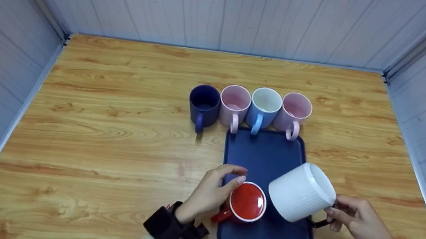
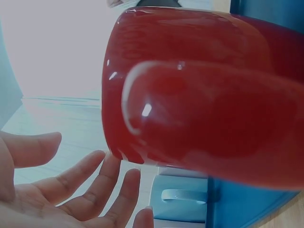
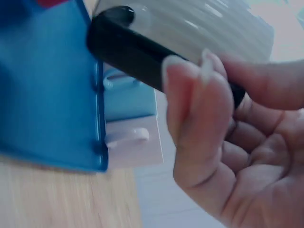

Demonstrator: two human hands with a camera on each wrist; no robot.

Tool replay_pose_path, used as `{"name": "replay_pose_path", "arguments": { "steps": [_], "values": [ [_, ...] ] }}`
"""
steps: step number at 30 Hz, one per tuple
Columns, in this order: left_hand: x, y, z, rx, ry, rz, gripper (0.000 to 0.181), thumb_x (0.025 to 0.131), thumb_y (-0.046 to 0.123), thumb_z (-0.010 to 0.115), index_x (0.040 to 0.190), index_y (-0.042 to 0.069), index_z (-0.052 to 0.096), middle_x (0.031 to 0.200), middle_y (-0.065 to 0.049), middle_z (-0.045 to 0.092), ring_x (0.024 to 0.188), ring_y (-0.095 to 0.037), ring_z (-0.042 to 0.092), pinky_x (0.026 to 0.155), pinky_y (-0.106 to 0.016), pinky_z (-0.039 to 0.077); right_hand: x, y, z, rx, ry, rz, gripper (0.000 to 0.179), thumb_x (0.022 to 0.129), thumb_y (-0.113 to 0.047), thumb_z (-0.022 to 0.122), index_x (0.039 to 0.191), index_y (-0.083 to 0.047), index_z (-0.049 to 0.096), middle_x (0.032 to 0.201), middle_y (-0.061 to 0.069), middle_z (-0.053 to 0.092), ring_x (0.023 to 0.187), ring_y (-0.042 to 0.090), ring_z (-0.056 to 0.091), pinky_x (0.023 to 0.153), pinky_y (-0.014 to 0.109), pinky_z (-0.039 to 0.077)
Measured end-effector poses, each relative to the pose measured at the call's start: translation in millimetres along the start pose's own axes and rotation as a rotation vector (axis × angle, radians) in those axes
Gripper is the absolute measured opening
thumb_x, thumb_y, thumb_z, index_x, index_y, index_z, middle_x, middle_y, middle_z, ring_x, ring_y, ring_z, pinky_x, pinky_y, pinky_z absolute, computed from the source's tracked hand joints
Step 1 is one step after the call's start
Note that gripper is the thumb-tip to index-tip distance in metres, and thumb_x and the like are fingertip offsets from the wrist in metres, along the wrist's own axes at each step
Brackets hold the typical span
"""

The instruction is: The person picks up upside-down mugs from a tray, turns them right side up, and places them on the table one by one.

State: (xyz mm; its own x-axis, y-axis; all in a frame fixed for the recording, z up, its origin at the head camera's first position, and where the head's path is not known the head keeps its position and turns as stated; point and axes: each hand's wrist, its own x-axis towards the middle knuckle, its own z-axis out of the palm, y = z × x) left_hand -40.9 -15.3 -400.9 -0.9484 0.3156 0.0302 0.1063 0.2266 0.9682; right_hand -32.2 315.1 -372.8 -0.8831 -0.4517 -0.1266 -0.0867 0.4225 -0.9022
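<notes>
A red mug (image 1: 247, 202) with a white rim stands on the dark blue tray (image 1: 266, 155), its handle toward the lower left. My left hand (image 1: 210, 189) is beside its left side, fingers loosely bent; in the left wrist view they are spread apart near the red mug's rim and do not curl round it. My right hand (image 1: 360, 221) pinches the black handle (image 3: 137, 52) of a white ribbed mug (image 1: 298, 192). That mug is tilted over the tray's right side, its mouth toward the upper right.
Behind the tray, a row of upright mugs runs left to right: navy (image 1: 204, 108), pink (image 1: 234, 106), light blue (image 1: 264, 108) and pink (image 1: 295, 110), handles toward me. They stand on the wooden tabletop (image 1: 111, 143), which pale panels (image 1: 222, 14) enclose.
</notes>
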Motion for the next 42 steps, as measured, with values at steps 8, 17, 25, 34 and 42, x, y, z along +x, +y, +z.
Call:
{"name": "replay_pose_path", "arguments": {
  "steps": [8, 17, 25, 34, 42],
  "values": [
    [-0.6, 0.8, 0.3, 0.009, -0.006, 0.0, 0.028, 0.093, 0.02, 0.054, 0.111, 0.001, 0.062, 0.108, -0.007, 0.062, 0.107, -0.018, 0.053, 0.093, -0.033, 0.039, 6.7, 1.8, 13.8, 0.445, 0.012, -0.134, 0.014, 0.088, 0.015, 0.044, 0.088, 0.013, 0.058, 0.072, 0.011, 0.06, 0.057, 0.017, 0.061, 0.049, 0.029, 0.05],
    [-0.1, 4.6, 2.4, 0.006, -0.029, -0.025, 0.027, 0.093, 0.023, 0.054, 0.106, 0.002, 0.064, 0.103, -0.005, 0.064, 0.102, -0.016, 0.055, 0.091, -0.036, 0.04, 23.0, -3.3, 40.0, 0.811, 0.027, -0.17, 0.023, 0.09, 0.016, 0.037, 0.095, 0.009, 0.059, 0.076, 0.012, 0.061, 0.061, 0.02, 0.063, 0.055, 0.028, 0.052],
    [1.3, 9.0, 3.7, -0.013, -0.059, -0.051, 0.026, 0.093, 0.024, 0.054, 0.105, 0.003, 0.065, 0.101, -0.002, 0.065, 0.101, -0.016, 0.055, 0.092, -0.042, 0.039, 41.6, -15.2, 62.7, 0.874, 0.156, -0.121, 0.018, 0.089, 0.014, 0.042, 0.085, 0.006, 0.059, 0.071, 0.012, 0.062, 0.057, 0.02, 0.063, 0.052, 0.028, 0.052],
    [2.1, 16.2, 6.0, -0.034, -0.074, -0.018, 0.022, 0.092, 0.021, 0.056, 0.104, 0.006, 0.066, 0.101, -0.002, 0.065, 0.1, -0.015, 0.056, 0.091, -0.035, 0.04, 54.4, -25.5, 79.7, 0.968, 0.125, -0.191, 0.02, 0.09, 0.014, 0.04, 0.086, 0.005, 0.058, 0.073, 0.012, 0.063, 0.059, 0.021, 0.064, 0.054, 0.028, 0.052],
    [5.0, 14.5, 12.3, -0.036, -0.017, 0.019, 0.023, 0.09, 0.023, 0.058, 0.098, 0.004, 0.067, 0.093, -0.002, 0.067, 0.091, -0.011, 0.059, 0.084, -0.03, 0.045, 60.3, -33.0, 91.1, 1.028, 0.164, -0.166, 0.02, 0.09, 0.015, 0.04, 0.087, 0.006, 0.058, 0.075, 0.013, 0.061, 0.059, 0.023, 0.062, 0.055, 0.029, 0.052]
  ]
}}
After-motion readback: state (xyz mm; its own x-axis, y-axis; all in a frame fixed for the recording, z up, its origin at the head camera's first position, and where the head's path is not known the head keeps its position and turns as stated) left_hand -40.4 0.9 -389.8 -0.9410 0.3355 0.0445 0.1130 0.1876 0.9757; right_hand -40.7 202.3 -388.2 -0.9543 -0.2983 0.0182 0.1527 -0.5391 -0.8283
